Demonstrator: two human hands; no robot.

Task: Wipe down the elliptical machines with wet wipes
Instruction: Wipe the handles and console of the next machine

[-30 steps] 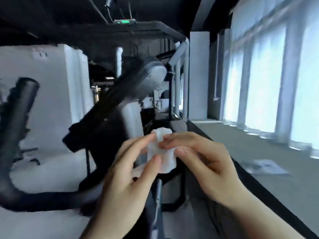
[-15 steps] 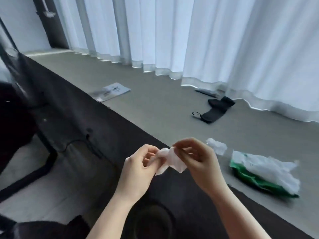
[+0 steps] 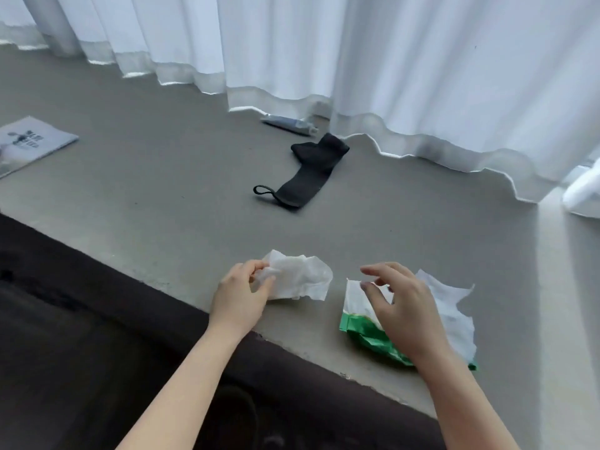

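a person's left hand (image 3: 242, 295) pinches a crumpled wet wipe (image 3: 300, 280) low over the grey floor (image 3: 162, 190), likely finished with it. the right hand (image 3: 402, 308), fingers loosely spread and holding nothing, hovers above the green wipes pack (image 3: 363, 332), seemingly for a fresh sheet. the pack's long axis runs diagonally, upper left to lower right.

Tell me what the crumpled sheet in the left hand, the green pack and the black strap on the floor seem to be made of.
Crumpled sheet: thin, soft nonwoven wipe, matte white, going by its limp creases and slightly see-through edges. Green pack: flexible plastic film, glossy; it wrinkles and catches highlights. Black strap: apparently woven or elastic fabric, matte, with a cord-like loop at one end; the exact fibre can't be told.
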